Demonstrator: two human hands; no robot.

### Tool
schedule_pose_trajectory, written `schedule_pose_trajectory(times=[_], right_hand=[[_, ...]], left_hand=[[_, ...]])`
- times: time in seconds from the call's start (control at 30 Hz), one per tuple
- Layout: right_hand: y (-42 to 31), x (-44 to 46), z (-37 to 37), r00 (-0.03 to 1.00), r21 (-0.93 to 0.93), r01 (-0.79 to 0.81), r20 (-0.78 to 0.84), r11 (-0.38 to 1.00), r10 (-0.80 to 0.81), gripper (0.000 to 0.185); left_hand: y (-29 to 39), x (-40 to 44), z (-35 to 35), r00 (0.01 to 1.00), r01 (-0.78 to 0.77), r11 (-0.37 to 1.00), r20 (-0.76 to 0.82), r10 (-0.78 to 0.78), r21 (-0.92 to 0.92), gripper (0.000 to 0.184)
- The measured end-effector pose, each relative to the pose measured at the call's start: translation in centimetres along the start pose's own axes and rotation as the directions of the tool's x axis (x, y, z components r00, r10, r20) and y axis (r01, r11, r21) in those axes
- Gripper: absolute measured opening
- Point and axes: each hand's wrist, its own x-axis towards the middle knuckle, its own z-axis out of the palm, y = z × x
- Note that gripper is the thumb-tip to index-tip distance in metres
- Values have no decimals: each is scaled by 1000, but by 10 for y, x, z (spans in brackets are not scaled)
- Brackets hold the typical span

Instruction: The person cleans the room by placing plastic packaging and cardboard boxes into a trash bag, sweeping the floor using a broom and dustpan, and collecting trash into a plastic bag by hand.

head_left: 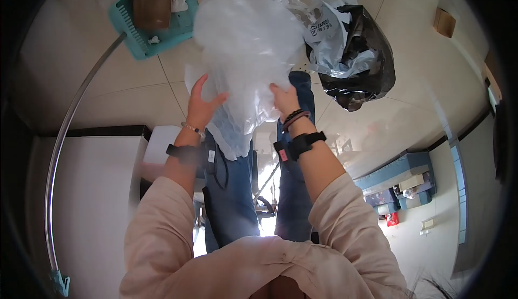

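Observation:
A large, crumpled, translucent white plastic bag (248, 35) spreads in front of me, its lower part hanging over my jeans. My right hand (285, 100) grips its right edge, the fingers curled into the plastic. At the left edge is my left hand (204, 105), its thumb and fingers spread apart; whether the fingertips touch the plastic I cannot tell. Just beyond the bag on the right lies a black plastic garbage bag (372, 78) with a grey-white courier bag (329, 32) in its mouth.
A teal dustpan (141, 48) with a long metal handle (73, 105) stands at upper left, holding a brown cardboard piece (152, 11) and crumpled white scraps. A small brown box (444, 23) lies at far right. A white cabinet (91, 191) is at my left; blue furniture (396, 167) stands at right.

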Motion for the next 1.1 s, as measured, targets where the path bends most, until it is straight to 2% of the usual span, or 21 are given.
schedule_pose_trajectory(times=[0.07, 0.13, 0.17, 0.2, 0.23, 0.3, 0.33, 0.4, 0.47, 0.53, 0.6, 0.67, 0.73, 0.77, 0.8, 0.83, 0.87, 0.93, 1.03, 1.07, 1.1], right_hand=[[7, 12, -11, 990, 176, -137, 47, 975, 131, 26], [-5, 8, -8, 990, 144, -139, 18, 980, 138, 27], [-9, 6, -8, 989, 119, -146, -13, 982, 149, 27], [-7, 7, -9, 988, 113, -149, -16, 982, 151, 27], [-5, 7, -9, 998, -57, -19, 62, 998, 23, 27], [-4, 5, -8, 982, -214, 130, 162, 968, -96, 27], [-4, -3, -5, 963, -317, 251, 180, 914, -202, 31], [-4, -11, -1, 883, -496, 469, 248, 731, -398, 41], [1, -7, -6, 909, -543, 416, 277, 730, -312, 44], [-1, -12, -7, 824, -80, 504, 342, 860, -452, 48], [-13, -26, -17, 815, -125, 509, 388, 852, -431, 44], [-37, -51, -22, 727, -581, 669, 383, 463, -570, 37], [-28, -66, -13, 676, -601, 717, 476, 354, -563, 32], [-24, -73, -7, 703, -584, 698, 450, 415, -550, 34], [-20, -77, -4, 727, -561, 679, 427, 472, -538, 37], [-11, -78, -5, 725, -561, 681, 426, 470, -542, 37], [3, -76, -6, 759, -519, 650, 405, 556, -510, 39], [33, -77, -6, 737, -431, 675, 428, 598, -523, 37], [34, -103, -9, 714, -357, 684, 508, 636, -483, 29], [42, -105, -7, 651, -339, 757, 458, 559, -605, 27], [32, -111, -8, 735, -269, 666, 397, 696, -549, 28]], left_hand=[[-53, -17, 33, 988, 140, 989, 55, -142, 42, 84], [-50, -14, 34, 957, 265, 960, 102, -273, 85, 94], [-14, -6, 18, 782, 569, 815, 380, -494, -111, 95], [10, -4, 13, 505, 827, 530, 662, -554, -188, 97], [16, -4, 20, 500, 831, 524, 666, -554, -188, 97], [29, 3, 35, 765, 555, 680, 614, -192, -479, 80], [30, 3, 47, 766, 555, 679, 613, -192, -481, 80], [40, 4, 64, 948, -127, 954, 251, 197, -272, 82], [48, 6, 59, 973, 1, 970, 224, 55, -243, 64], [49, 14, 52, 986, 109, 984, 139, -90, -141, 49], [46, 22, 48, 997, 53, 987, 60, -44, -153, 42], [46, 35, 39, 982, 79, 991, 164, -97, 109, 33], [40, 51, 45, 976, 61, 995, 204, -77, 85, 34], [48, 56, 41, 909, 338, 914, 329, -255, -224, 32], [59, 62, 37, 792, 588, 668, 492, -361, -457, 30], [66, 69, 36, 729, 684, 467, 536, -425, -560, 24], [72, 75, 31, 731, 682, 469, 534, -424, -561, 24], [75, 86, 23, 646, 753, 116, 695, -315, -647, 20], [86, 96, 30, 729, 597, 57, 512, -454, -800, 16], [87, 99, 35, 729, 599, 57, 515, -451, -799, 16], [81, 101, 43, 771, 545, -50, 524, -362, -837, 16]])
